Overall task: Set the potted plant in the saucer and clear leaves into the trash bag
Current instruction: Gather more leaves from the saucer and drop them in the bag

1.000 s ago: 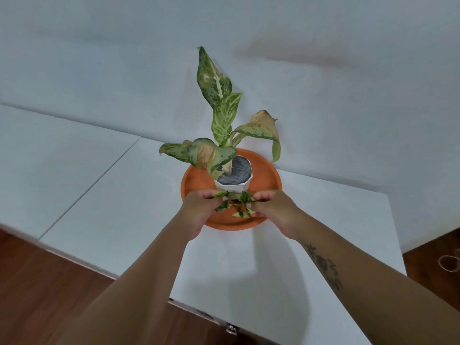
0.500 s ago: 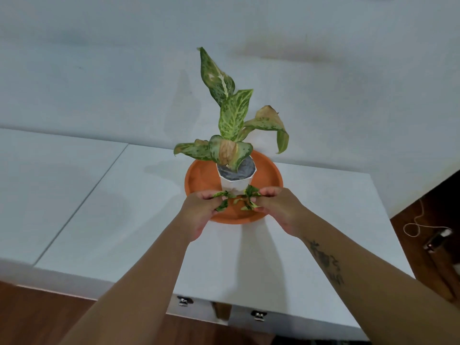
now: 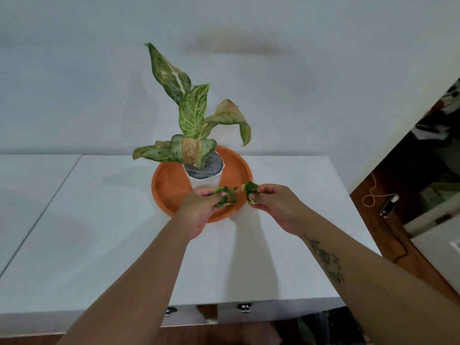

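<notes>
Just beyond the hands, the potted plant [image 3: 199, 155] stands in the orange saucer [image 3: 171, 180] on the tabletop [image 3: 99, 232], left hand [image 3: 199, 210] and right hand [image 3: 276, 205] each pinching torn leaves [image 3: 225, 196].

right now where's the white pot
In the head view the white pot stands in the orange saucer, toward its back, on the white table near the wall, just beyond both hands.
</notes>
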Demonstrator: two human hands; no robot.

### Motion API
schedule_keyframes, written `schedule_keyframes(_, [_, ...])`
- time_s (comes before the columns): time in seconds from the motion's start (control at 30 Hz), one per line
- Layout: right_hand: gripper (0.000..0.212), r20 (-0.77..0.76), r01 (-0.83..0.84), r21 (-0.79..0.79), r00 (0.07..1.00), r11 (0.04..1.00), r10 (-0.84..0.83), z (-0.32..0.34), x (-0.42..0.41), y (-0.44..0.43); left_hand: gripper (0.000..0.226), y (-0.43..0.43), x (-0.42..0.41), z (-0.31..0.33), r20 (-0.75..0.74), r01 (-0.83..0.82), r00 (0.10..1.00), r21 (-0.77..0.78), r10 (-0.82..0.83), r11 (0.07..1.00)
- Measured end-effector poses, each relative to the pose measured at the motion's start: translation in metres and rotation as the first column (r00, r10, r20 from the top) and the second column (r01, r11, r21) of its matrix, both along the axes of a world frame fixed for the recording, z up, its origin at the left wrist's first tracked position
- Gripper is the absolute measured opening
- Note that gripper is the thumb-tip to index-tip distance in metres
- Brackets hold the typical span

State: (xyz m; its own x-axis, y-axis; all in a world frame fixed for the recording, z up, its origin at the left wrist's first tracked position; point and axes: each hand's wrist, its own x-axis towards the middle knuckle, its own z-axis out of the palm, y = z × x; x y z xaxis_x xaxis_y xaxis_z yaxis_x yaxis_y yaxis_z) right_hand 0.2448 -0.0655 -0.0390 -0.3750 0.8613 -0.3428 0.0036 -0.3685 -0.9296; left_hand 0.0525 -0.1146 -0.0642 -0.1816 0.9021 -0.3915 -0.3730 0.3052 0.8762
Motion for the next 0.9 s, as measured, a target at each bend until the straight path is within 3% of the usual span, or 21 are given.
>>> schedule_keyframes(0.27, [0.014, -0.013, 0.103, 0.004, 0.995, 0.995, -0.103, 0.001, 0.067, 0.005, 0.010, 0.032, 0.061, -0.001, 0.027, 0.103, 0.994, 0.041, -0.104, 0.994])
schedule_keyframes(0.6, [0.003, -0.064, 0.167, -0.008, 0.984, 0.986, -0.167, -0.011, 0.180, 0.022, 0.014, 0.057, 0.172, 0.004, 0.034, 0.203, 0.978, 0.076, -0.206, 0.976])
schedule_keyframes(0.8, [0.014, -0.037, 0.106, 0.003, 0.994, 0.994, -0.106, -0.020, 0.267, 0.041, 0.015, 0.061, 0.258, 0.002, -0.006, 0.158, 0.987, 0.049, -0.158, 0.986])
schedule_keyframes(0.9, [0.009, 0.022, 0.026, 0.000, 0.999, 1.000, -0.026, -0.027, 0.308, 0.048, 0.018, 0.060, 0.302, 0.000, 0.001, 0.099, 0.995, 0.030, -0.099, 0.995])
